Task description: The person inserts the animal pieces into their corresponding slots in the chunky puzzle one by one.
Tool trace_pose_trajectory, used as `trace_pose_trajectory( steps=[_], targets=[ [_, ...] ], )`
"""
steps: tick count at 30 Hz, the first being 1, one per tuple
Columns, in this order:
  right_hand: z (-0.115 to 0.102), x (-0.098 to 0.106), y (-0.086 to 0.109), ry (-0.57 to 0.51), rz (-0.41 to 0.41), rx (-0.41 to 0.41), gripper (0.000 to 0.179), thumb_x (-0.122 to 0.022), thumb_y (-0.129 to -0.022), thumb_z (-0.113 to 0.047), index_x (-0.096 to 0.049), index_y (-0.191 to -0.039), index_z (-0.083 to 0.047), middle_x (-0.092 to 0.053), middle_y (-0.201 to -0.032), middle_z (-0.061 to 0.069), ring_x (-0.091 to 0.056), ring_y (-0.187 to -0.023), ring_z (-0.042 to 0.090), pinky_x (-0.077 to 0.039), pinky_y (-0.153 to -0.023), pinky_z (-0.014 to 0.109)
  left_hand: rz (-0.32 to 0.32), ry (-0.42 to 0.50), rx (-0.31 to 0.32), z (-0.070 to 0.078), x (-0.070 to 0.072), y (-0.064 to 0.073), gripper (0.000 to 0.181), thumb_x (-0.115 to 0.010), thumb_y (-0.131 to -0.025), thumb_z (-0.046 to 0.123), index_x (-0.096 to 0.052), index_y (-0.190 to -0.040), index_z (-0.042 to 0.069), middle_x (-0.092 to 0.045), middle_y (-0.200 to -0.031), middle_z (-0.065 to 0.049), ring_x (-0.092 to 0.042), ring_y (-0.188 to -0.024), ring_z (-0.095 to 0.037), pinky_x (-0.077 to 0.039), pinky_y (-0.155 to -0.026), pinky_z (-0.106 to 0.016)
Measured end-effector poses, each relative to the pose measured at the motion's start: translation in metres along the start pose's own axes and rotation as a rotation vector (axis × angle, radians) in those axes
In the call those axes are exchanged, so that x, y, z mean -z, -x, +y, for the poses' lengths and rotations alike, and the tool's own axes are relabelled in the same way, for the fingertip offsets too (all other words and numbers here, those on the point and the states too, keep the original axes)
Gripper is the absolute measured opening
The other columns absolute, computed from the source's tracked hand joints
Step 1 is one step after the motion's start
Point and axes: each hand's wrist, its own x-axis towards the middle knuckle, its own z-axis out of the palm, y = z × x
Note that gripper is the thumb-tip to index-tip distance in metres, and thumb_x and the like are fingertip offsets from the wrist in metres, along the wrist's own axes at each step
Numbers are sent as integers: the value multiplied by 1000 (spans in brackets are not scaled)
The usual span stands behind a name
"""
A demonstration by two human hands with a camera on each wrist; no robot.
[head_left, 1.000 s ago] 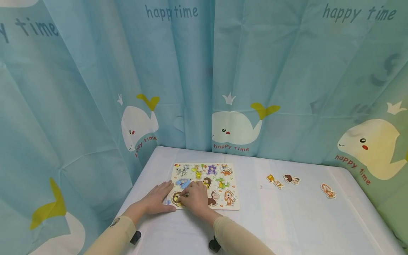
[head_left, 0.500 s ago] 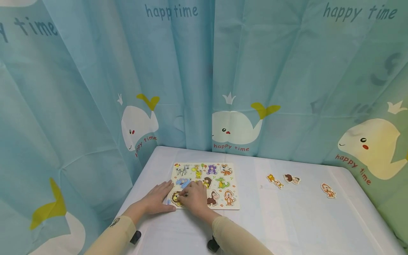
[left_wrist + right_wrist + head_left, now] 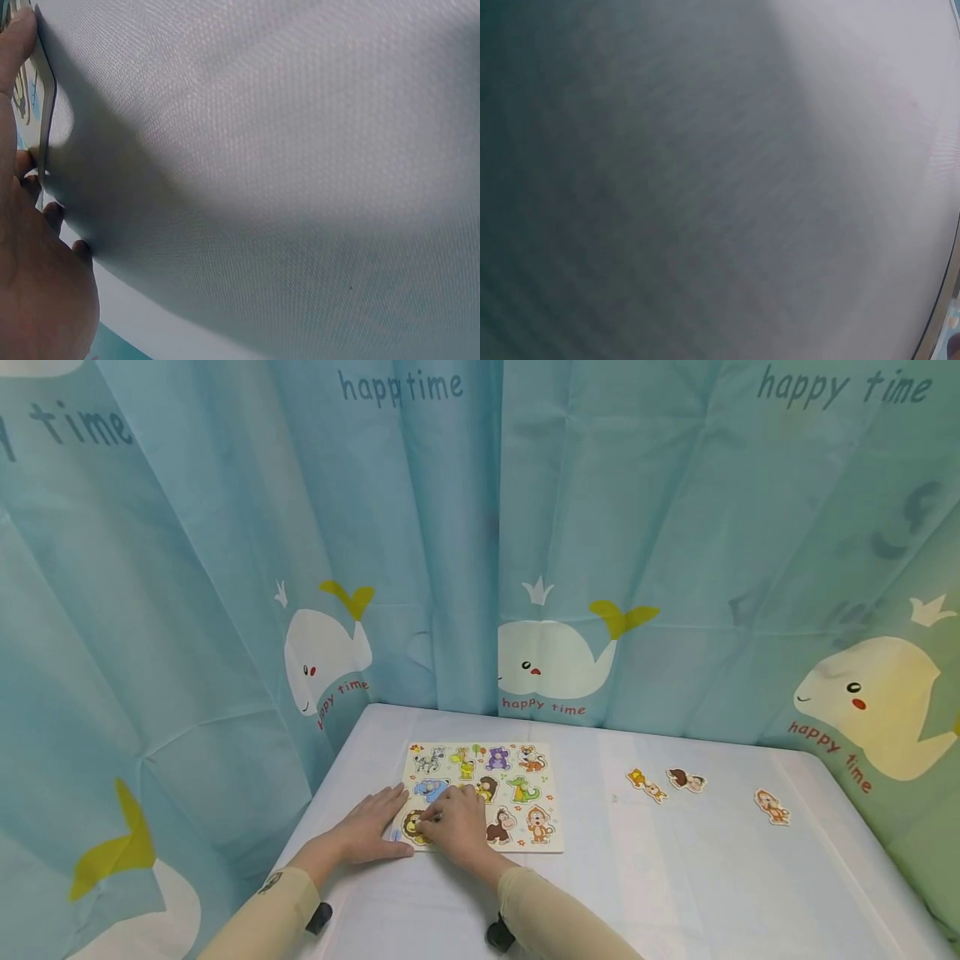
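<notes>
A wooden animal puzzle board (image 3: 555,781) lies on the table. In the head view my right hand (image 3: 459,821) is over its lower left part, thumb and fingertips pinching the lion puzzle piece (image 3: 411,828) at the lion's place. My left hand (image 3: 367,828) rests with fingers spread along the board's left edge, thumb near the lower left corner. The left wrist view shows that hand (image 3: 41,262) touching the board's edge (image 3: 47,112). Only a sliver of the board shows in the right wrist view. My right hand hides part of the middle and bottom rows.
To the right on the white-covered table (image 3: 675,868) lie a fox-coloured piece (image 3: 647,785), a brown piece (image 3: 686,780) and an orange monkey piece (image 3: 772,807). A blue whale-print curtain (image 3: 435,527) hangs behind and at the left.
The lion piece has shifted very slightly left under my right fingertips. Both hands otherwise stay in place, and the board and loose pieces have not visibly moved.
</notes>
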Motion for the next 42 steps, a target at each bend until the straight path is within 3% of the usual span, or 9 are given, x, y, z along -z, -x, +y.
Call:
trace_pose_trajectory(
  steps=[19, 42],
  targets=[
    [-1, 0, -1, 24, -26, -21, 12, -86, -80, -40, -81, -79, -30, -54, -85, -15, -43, -87, 12, -38, -79, 33, -12, -5, 24, -1, -2, -3, 103, -72, -86, 64, -31, -161, 6, -21, -169, -9, -15, -156, -33, -14, -126, -51],
    [-3, 5, -3, 46, -75, -32, 11, -85, -80, -41, -81, -81, -31, -50, -81, -15, -41, -85, 12, -37, -77, 33, -13, -15, 9, 1, 1, -1, 101, -70, -89, 62, -30, -161, 3, -22, -169, -12, -17, -155, -35, -16, -126, -52]
  ],
)
